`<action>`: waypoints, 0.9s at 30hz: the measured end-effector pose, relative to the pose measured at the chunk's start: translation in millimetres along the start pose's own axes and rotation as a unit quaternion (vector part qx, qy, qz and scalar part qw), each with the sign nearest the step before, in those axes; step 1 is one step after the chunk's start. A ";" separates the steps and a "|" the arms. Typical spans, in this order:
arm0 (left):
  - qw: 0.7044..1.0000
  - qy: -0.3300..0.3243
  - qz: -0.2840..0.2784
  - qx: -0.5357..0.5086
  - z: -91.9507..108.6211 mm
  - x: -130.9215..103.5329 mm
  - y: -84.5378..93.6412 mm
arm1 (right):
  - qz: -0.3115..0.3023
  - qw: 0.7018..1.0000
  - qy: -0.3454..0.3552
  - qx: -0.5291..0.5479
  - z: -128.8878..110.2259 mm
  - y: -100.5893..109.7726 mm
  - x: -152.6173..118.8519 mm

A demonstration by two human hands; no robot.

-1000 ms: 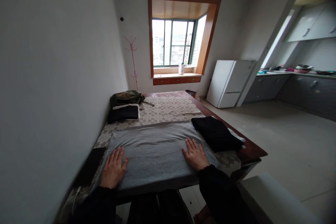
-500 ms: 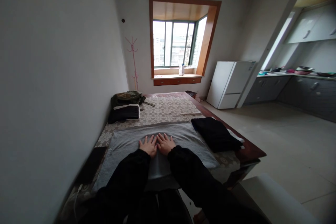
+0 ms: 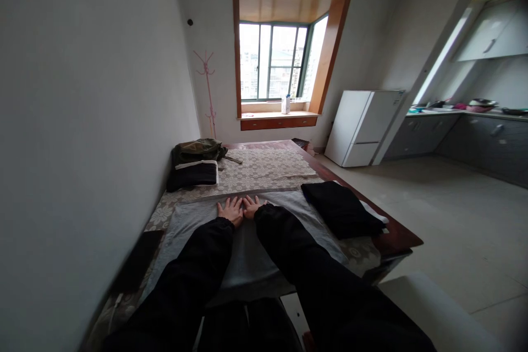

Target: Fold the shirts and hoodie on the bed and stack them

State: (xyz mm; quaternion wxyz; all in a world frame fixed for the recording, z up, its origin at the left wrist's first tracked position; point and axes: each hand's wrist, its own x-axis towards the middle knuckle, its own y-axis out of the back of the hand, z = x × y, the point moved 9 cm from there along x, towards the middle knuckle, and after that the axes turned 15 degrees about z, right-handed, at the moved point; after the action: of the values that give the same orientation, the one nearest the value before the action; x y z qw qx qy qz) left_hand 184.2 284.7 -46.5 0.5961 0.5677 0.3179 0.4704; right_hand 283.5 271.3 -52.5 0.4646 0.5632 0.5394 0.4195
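A grey cloth (image 3: pixel 247 264), perhaps a garment, lies spread over the near part of the table. Close to its far edge, my left hand (image 3: pixel 231 211) rests flat on it with the fingers spread. Beside it my right hand (image 3: pixel 251 206) presses on the same cloth, fingers stretched out and thumb side almost touching the left. Neither hand grips anything. To the right of the cloth sits a folded black cloth (image 3: pixel 340 209) with something white under it.
A patterned tablecloth (image 3: pixel 268 168) covers the table (image 3: pixel 398 236). At the back left are a dark green bag (image 3: pixel 198 149) and a folded black-and-white cloth (image 3: pixel 193 175). A flat black object (image 3: pixel 138 261) lies by the left wall. A pale seat (image 3: pixel 429 308) stands at the lower right.
Both hands have slid forward over the grey cloth, away from me, to near its far edge. My right hand has also shifted slightly left. The camera view has tilted down a little.
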 end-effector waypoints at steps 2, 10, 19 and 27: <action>1.000 0.001 0.018 0.000 -0.2 -0.9 -2.2 | 0.023 1.000 0.008 0.008 -2.5 0.1 -2.4; 0.998 -0.004 0.058 -0.005 -11.1 -5.9 -2.1 | 0.106 0.993 0.049 0.020 9.6 3.7 -19.0; 0.996 0.036 0.082 0.018 -79.3 -12.1 12.8 | 0.124 0.991 -0.035 -0.031 102.1 13.5 -0.2; 0.988 0.094 0.109 0.053 -157.2 -33.2 34.8 | 0.162 0.979 -0.107 -0.069 186.6 30.8 -14.4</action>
State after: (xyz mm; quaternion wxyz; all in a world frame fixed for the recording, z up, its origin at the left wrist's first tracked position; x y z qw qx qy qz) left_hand 21.9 310.4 -41.7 0.4782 0.5828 0.3332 0.5663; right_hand 470.9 244.1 -62.4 0.4832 0.6514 0.3584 0.4624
